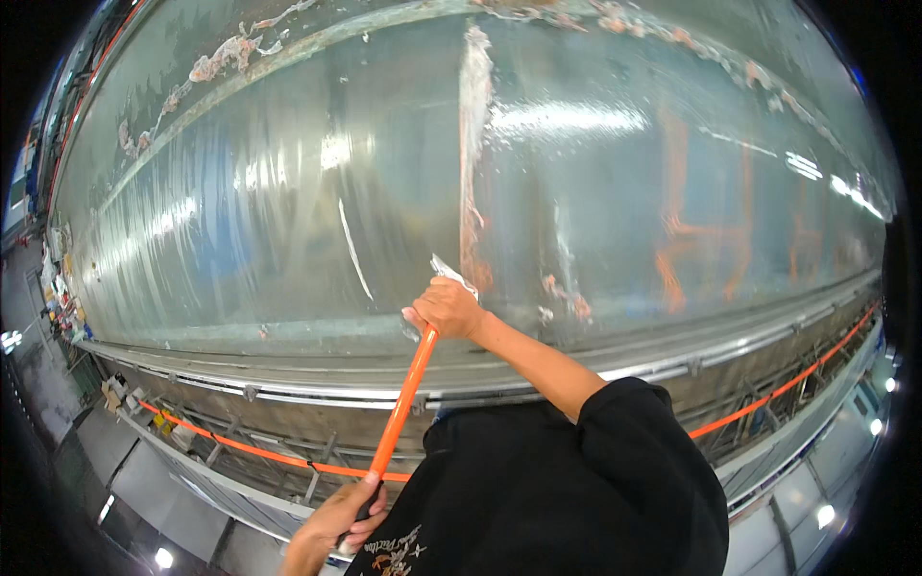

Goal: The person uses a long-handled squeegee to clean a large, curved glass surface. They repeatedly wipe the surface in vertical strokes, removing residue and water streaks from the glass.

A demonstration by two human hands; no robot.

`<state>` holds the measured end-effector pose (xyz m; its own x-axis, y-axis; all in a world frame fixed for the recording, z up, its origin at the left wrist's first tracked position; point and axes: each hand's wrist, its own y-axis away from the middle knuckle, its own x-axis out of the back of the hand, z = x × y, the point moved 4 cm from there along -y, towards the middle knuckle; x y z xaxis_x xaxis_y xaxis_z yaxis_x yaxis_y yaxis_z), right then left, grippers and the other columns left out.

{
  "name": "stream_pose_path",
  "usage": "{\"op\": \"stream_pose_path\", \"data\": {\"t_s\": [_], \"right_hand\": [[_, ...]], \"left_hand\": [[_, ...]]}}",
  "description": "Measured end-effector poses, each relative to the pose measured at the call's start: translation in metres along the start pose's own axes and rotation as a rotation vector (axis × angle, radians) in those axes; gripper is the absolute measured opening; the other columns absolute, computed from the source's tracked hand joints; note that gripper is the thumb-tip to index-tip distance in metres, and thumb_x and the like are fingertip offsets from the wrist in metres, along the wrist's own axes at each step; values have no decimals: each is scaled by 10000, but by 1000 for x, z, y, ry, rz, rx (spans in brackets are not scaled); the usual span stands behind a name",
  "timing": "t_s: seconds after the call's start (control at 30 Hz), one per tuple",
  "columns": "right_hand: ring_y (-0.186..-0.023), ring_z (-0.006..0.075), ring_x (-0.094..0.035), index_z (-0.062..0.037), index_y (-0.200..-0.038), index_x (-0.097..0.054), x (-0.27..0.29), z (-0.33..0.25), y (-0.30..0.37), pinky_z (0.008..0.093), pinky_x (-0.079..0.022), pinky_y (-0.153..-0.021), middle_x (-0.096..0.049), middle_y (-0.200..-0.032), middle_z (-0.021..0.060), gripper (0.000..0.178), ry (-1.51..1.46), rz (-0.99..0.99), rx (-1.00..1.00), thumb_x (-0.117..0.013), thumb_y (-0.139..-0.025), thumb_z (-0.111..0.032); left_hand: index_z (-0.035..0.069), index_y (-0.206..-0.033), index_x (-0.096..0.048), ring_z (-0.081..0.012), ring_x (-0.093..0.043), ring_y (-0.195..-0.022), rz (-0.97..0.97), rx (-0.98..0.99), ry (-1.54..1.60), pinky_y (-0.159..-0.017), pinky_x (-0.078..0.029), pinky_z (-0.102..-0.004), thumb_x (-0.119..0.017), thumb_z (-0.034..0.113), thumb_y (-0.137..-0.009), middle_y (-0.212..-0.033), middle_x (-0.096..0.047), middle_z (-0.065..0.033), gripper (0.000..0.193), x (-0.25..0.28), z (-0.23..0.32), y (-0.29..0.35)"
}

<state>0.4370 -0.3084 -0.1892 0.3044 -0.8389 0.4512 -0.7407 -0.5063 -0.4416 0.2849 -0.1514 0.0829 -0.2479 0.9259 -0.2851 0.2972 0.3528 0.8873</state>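
An orange pole (401,411) slants up from the lower left toward the middle of the view. My left hand (344,516) is closed around its black lower end. Farther up, my right hand (447,307) grips the pole near its top. A thin whitish piece (454,273) juts out above that fist; whether it is the pole's head or a separate thing, I cannot tell. Under and beyond my right hand spreads a large, wet-looking grey-green surface (403,182). Just right of the fist, a ragged strip of whitish and pinkish residue (473,125) runs away from me.
Pinkish-white lumps (226,60) lie along the surface's far side. A thin white streak (354,250) marks it left of my right hand. Metal rails (288,392) line the near edge, with an orange band (259,449) below. Clutter (65,307) stands at far left.
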Motion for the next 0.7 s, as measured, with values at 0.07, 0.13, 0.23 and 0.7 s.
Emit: {"op": "stream_pose_path", "data": {"t_s": [0.07, 0.13, 0.23, 0.7], "right_hand": [[-429, 244, -376, -127, -542, -384, 9, 38, -32, 366, -323, -492, -375, -488, 42, 447, 36, 33, -34, -696, -860, -167], [-435, 241, -376, -128, -547, -387, 25, 75, -72, 371, -317, -482, -370, -490, 41, 443, 81, 66, -26, -687, -872, -159], [-438, 240, -384, -140, -549, -397, 49, 157, -149, 376, -315, -473, -374, -490, 37, 447, 130, 65, 104, -671, -902, -168], [-519, 345, -493, -154, -541, -484, 65, 246, -233, 450, -364, -534, -527, -532, 100, 522, 91, -293, 109, -494, -1002, -398]], "left_hand": [[87, -768, -422, -86, -301, -332, 1, 34, 27, -317, -286, -257, -345, 564, -1052, -474, -297, 34, 560, -7, 59, 17], [90, -767, -418, -85, -300, -328, 2, 24, 24, -310, -300, -262, -341, 579, -1046, -470, -300, 34, 569, -18, 110, 25], [95, -759, -410, -82, -299, -319, -52, -68, 92, -296, -303, -264, -337, 589, -1043, -461, -305, 35, 574, -43, 196, 29], [149, -750, -420, -45, -274, -274, -308, -277, 231, -245, -286, -234, -331, 646, -1015, -442, -317, 74, 571, -38, 255, -17]]}}
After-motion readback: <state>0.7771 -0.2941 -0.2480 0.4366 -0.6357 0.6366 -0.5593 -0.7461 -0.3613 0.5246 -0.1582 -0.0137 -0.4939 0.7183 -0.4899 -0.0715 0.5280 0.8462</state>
